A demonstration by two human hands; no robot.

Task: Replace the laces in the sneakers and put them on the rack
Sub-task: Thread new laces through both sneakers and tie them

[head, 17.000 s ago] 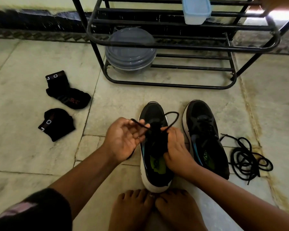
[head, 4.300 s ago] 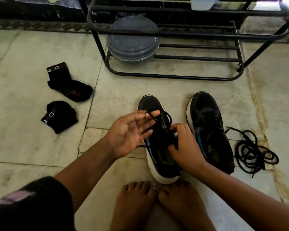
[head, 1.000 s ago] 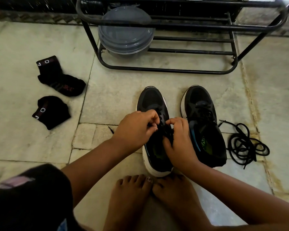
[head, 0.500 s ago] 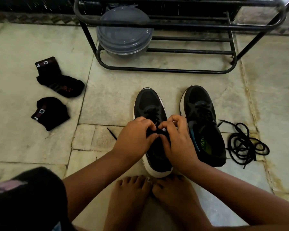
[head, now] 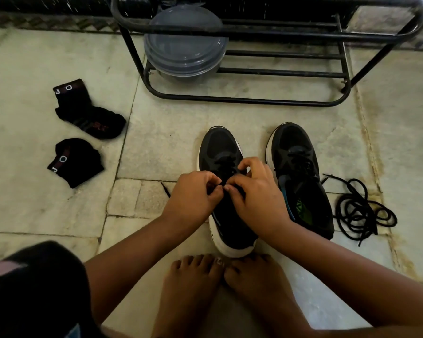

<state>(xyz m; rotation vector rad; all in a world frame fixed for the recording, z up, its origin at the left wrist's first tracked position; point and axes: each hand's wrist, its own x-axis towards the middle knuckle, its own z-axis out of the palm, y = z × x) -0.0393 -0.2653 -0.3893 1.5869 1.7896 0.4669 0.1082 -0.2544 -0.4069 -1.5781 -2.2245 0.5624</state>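
Pinching the lace [head: 222, 184], left hand [head: 193, 195] and right hand [head: 257, 191] met over the near sneaker [head: 217, 147] — toe toward the rack [head: 249, 101].

One head-worn wide-angle view only, looking forward and steeply down at the floor [head: 59, 215] from close above; bare feet [head: 220, 284] at the bottom edge, black rack [head: 254, 101] at the top edge, edges bent by the lens
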